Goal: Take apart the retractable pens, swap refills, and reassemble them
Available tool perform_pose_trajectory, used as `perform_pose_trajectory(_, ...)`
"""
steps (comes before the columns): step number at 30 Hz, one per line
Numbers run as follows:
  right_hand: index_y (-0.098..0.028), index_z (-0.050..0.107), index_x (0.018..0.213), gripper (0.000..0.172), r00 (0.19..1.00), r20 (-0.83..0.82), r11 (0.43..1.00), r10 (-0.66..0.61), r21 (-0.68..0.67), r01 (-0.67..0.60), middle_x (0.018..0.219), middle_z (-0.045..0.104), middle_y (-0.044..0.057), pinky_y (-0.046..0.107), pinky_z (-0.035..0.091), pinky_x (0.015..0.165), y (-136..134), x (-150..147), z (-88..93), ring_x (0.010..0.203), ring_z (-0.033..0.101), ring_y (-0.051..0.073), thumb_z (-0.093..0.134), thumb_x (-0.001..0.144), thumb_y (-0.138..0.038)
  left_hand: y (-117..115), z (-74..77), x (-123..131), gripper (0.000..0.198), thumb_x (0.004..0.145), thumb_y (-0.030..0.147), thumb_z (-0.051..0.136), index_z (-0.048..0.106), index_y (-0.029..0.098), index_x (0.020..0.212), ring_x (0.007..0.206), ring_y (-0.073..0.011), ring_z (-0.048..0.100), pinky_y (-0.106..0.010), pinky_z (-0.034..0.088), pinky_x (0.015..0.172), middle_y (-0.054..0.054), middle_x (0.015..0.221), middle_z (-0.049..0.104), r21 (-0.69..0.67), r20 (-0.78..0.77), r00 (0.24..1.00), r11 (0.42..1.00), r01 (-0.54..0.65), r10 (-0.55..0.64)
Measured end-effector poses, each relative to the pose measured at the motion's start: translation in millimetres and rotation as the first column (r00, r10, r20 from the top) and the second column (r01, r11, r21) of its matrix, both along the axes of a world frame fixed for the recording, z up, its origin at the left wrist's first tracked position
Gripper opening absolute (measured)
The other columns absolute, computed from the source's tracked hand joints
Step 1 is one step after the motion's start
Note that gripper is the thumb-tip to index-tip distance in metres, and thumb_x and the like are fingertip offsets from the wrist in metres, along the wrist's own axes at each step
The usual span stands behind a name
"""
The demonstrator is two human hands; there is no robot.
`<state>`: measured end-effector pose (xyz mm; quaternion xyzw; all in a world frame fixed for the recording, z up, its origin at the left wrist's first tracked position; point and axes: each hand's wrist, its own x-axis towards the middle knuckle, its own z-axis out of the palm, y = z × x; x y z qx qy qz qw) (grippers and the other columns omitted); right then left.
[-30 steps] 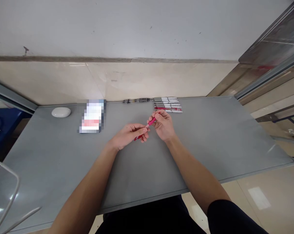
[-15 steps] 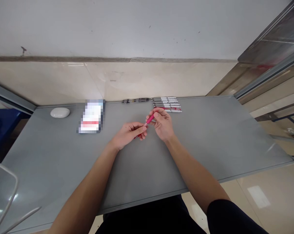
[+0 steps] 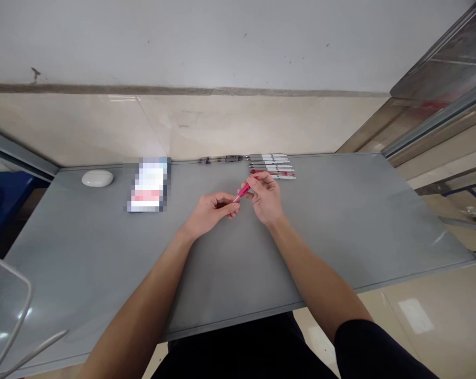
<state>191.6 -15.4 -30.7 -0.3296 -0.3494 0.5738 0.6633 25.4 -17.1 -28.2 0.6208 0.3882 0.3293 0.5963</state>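
Over the middle of the grey table [image 3: 340, 231] both my hands work on a red pen [image 3: 244, 190]. My right hand [image 3: 264, 197] pinches the pen's upper end between thumb and fingers. My left hand [image 3: 211, 212] is curled with its fingertips closed at the pen's lower tip; what sits inside those fingers is hidden. Just behind my right hand lies a row of several white and red pens [image 3: 272, 166] side by side near the table's back edge.
A white oval case [image 3: 98, 178] and a blurred card or packet [image 3: 149, 185] lie at the back left. A dark thin object [image 3: 221, 159] rests along the back edge by the wall. A white cable [image 3: 12, 310] loops at the near left corner.
The red pen part that showed below my left fingers is out of sight now. Both hands have drifted slightly upward toward the pen row, fingers still working the pen.
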Motion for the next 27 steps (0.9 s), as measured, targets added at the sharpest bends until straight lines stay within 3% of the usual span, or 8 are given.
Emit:
perform_pose_trajectory(11,-0.028,0.067,0.089,0.023,0.993,-0.026,0.993,0.115,0.037,-0.114,0.093,0.067,-0.004,0.03,0.058,0.07,-0.5,7.1,-0.1,0.077,0.064,0.011,0.076,0.068,-0.033,-1.2,4.8,-1.3,0.031,0.08,0.042,0.067,0.069,0.014,0.093,0.068,-0.0138,0.06,-0.031,0.052,0.068,-0.005,0.079,0.067,-0.034,0.029,0.999,0.999,0.026,-0.025)
perform_pose_trajectory(16,-0.026,0.069,0.081,0.012,0.992,-0.017,0.991,0.122,0.049,-0.121,0.082,0.069,-0.004,0.03,0.058,0.07,0.5,8.8,-3.1,0.074,0.065,0.011,0.075,0.07,-0.027,-2.0,4.6,-1.2,0.029,0.079,0.04,0.068,0.069,0.014,0.092,0.069,-0.0138,0.06,-0.03,0.052,0.069,-0.005,0.078,0.067,-0.028,0.032,0.999,0.999,0.021,-0.02)
perform_pose_trajectory(23,-0.023,0.063,0.073,0.015,0.999,-0.022,0.999,0.023,0.034,-0.022,0.072,0.064,-0.005,0.028,0.058,0.066,3.8,2.2,-3.1,0.071,0.065,0.011,0.077,0.068,-0.029,0.4,-2.2,0.4,0.03,0.078,0.041,0.068,0.07,0.015,0.094,0.063,-0.0116,0.057,-0.028,0.051,0.066,-0.002,0.074,0.065,0.131,-0.04,0.997,0.989,-0.063,0.068)
perform_pose_trajectory(27,-0.023,0.062,0.074,0.016,0.999,-0.037,1.0,0.013,0.023,-0.012,0.071,0.064,-0.006,0.027,0.057,0.065,5.3,0.0,-4.2,0.071,0.064,0.011,0.077,0.069,-0.028,1.0,-3.6,0.8,0.03,0.08,0.041,0.066,0.071,0.014,0.094,0.064,-0.0121,0.059,-0.028,0.052,0.066,-0.003,0.075,0.067,0.143,-0.049,0.996,0.987,-0.068,0.076)
